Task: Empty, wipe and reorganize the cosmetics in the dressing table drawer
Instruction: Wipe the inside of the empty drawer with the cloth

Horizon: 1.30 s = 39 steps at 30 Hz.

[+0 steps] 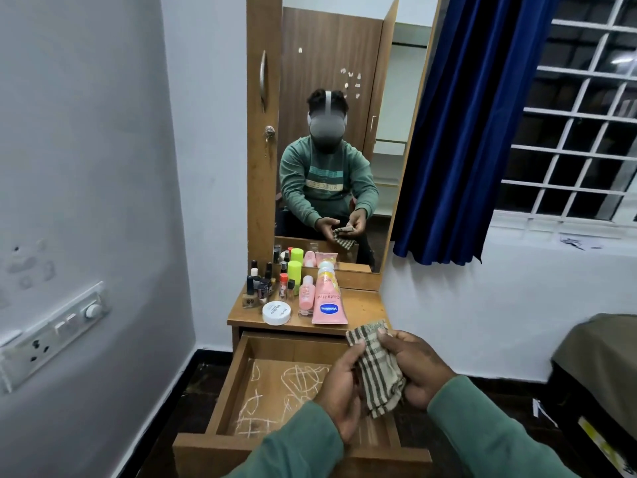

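1. Bedroom corner: white wall with a switch panel (55,334) far left of the drawer; blue curtain (458,132) and barred window (579,125) up to its right.
2. Drawer (241,391), landmark: pulled fully out of the dressing table (365,305), open, bare of cosmetics. White chalk-like scribbles (275,384) mark its floor.
3. Cosmetics, all standing on the tabletop above and behind the drawer. Left to right: cluster of nail polish bottles (256,288), white round jar (276,312) at the front edge, neon-green canister (294,270), small pink bottle (306,294), pink lotion tube (329,301) lying toward the front.
4. Left hand (339,391): over the drawer's right half, fingers curled round the lower part of the checked cloth (377,370).
5. Right hand (413,367): just right of the drawer, thumb and fingers pinching the cloth's upper edge. Both hands hold the cloth between them, bunched, clear of the drawer floor.
6. Step in hand, judged: emptying appears done; the cloth is being readied for wiping.
7. Next move calls for: cloth gathered into one hand as a pad, lowered flat onto the drawer floor, strokes pressed firmly across the scribbles and into the corners. Restocking waits.
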Each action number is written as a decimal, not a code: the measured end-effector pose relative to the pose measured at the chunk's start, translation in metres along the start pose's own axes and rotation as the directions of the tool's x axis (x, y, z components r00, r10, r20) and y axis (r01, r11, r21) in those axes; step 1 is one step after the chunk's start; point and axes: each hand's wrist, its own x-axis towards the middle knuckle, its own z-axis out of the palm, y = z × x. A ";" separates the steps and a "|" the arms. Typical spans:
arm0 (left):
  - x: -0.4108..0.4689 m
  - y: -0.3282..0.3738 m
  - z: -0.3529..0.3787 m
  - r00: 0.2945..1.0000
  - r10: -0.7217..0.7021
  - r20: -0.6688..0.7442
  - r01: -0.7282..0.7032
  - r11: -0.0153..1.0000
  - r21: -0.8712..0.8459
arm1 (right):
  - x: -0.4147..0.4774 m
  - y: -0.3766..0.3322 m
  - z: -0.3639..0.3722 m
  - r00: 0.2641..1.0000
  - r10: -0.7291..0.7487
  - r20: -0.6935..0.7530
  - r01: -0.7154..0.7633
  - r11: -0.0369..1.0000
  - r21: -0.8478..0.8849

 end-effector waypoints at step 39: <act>-0.006 0.060 -0.194 0.782 0.421 -0.460 -0.256 0.890 0.378 | 0.099 0.103 0.059 0.950 -0.199 -0.242 -0.129 0.457 -0.880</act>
